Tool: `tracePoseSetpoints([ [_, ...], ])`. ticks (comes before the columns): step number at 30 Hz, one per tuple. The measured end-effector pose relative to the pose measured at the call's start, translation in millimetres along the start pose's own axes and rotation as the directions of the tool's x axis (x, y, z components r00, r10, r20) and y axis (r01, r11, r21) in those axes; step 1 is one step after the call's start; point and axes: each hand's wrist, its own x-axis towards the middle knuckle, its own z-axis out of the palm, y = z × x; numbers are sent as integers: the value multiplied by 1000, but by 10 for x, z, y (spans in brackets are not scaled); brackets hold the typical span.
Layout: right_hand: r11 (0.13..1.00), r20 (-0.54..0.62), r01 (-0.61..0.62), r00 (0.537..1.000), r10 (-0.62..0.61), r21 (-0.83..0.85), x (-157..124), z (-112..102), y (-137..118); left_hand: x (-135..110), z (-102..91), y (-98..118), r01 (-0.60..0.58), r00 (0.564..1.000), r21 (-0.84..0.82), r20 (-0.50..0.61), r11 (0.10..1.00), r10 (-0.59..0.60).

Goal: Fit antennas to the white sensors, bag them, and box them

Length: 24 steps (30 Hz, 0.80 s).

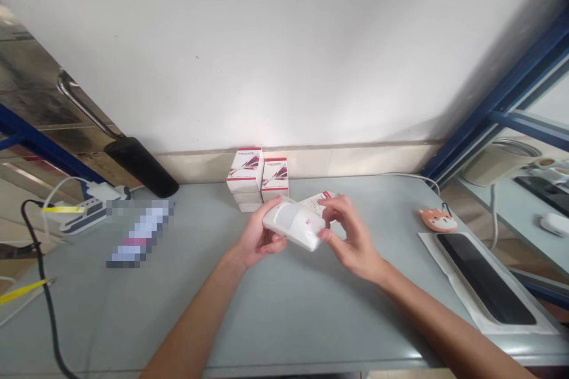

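At frame centre, above the table (284,308), the left hand (258,243) curls its fingers under the white device (293,224), and the right hand (351,243) pinches its right end, a printed leaflet (320,202) just behind. If that light pinch slipped, the device could drop or strike the stacked boxes (256,180) beyond.

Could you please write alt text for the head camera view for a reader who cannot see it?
A left hand and a right hand hold a white plastic device above a grey table. White-and-red boxes are stacked behind it; a black phone lies to the right.
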Motion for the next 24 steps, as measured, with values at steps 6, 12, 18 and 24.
tracePoseSetpoints([
  [6,816,426,-413,875,231,405,140,-89,-4,-21,147,140,-85,994,66,-70,994,90],
  [12,737,143,-378,921,363,560,334,-576,118,222,519,286,-460,871,353,2,815,491],
  [18,791,-124,-370,867,482,488,397,-1128,384,681,686,6,-368,772,900,156,234,616],
  [24,820,-219,-404,828,516,406,387,-1134,595,991,688,-143,-222,814,974,162,41,558],
])
